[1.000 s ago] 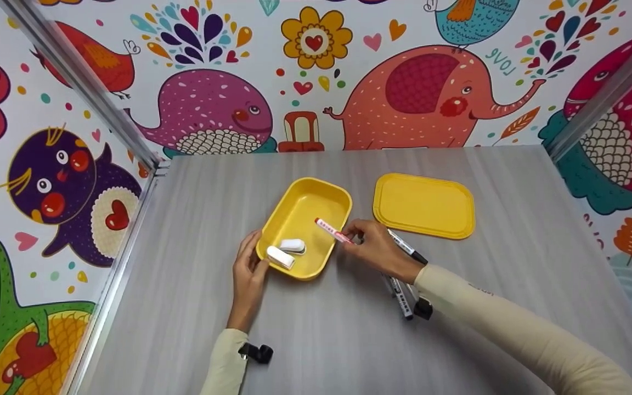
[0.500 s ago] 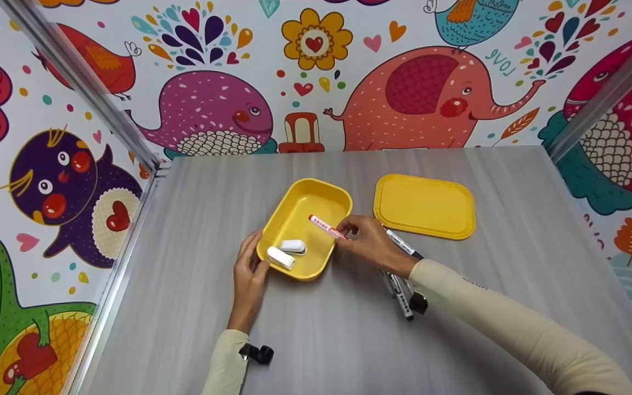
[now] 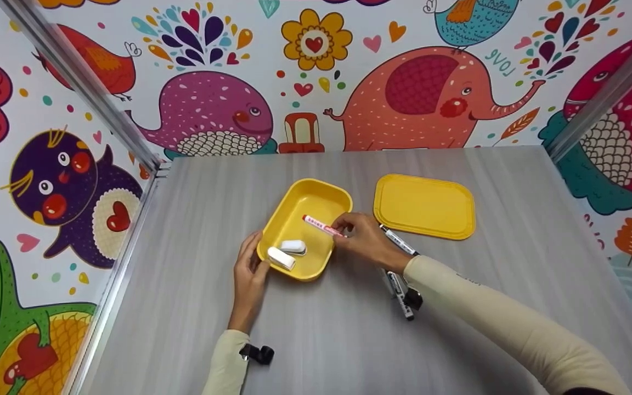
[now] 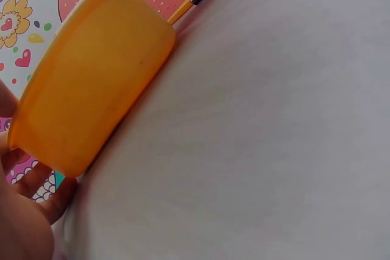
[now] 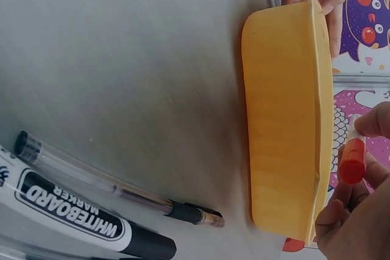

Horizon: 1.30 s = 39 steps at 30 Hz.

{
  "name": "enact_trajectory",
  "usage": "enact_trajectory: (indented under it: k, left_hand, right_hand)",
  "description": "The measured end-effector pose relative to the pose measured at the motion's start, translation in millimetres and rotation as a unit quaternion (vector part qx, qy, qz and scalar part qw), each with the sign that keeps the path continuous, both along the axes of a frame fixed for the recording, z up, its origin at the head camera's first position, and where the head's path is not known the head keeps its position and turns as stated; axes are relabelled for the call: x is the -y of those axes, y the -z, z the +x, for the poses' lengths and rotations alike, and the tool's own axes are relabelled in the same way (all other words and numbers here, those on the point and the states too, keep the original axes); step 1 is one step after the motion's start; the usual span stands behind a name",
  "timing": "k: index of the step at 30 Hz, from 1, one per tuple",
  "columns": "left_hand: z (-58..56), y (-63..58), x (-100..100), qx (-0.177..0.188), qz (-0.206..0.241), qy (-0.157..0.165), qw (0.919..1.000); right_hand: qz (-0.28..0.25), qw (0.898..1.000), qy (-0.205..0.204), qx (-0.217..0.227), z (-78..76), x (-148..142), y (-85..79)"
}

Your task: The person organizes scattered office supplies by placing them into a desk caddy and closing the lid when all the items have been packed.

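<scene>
A yellow plastic box point(image 3: 316, 189) stands on the table, its long side slanting. My left hand point(image 3: 249, 280) holds the box's near-left corner between thumb and fingers. Over the right part of the box, my right hand point(image 3: 368, 240) pinches a red-and-white marker point(image 3: 319, 224), which points left above the box floor. In the right wrist view the red end of the marker point(image 5: 353, 161) shows between thumb and fingers. Two small white objects that look like staplers, one point(image 3: 292, 246) behind the other point(image 3: 281, 258), lie in the near end of the box.
A yellow lid point(image 3: 424, 206) lies flat to the right of the box. Below it lies a black-and-white marker point(image 3: 399, 240), partly behind my right hand. Nearer sit a whiteboard marker point(image 5: 73, 208) and a clear pen point(image 5: 116, 186). Printed walls enclose the table point(image 3: 184, 219).
My right hand has moved a little to the left, carrying the red-and-white marker farther over the box. The left hand and the box stay in place.
</scene>
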<state>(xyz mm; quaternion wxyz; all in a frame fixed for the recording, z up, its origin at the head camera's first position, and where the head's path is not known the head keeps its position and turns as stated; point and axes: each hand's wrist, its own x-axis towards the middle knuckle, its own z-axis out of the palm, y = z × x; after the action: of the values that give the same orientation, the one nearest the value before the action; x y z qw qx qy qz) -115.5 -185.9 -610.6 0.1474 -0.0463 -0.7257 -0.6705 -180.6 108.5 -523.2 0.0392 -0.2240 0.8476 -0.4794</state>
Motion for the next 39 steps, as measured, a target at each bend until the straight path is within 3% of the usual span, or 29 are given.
enact_trajectory:
  k: [17, 39]
  left_hand:
    - [-1.0, -0.1, 0, 0.012, 0.006, -0.002, 0.9999]
    - [-0.7, -1.6, -1, 0.014, -0.001, -0.003, 0.9999]
  right_hand:
    - [0.031, 0.999, -0.014, 0.003, -14.5, 14, 0.6]
    - [0.013, 0.999, -0.026, 0.024, -25.1, 29, 4.2]
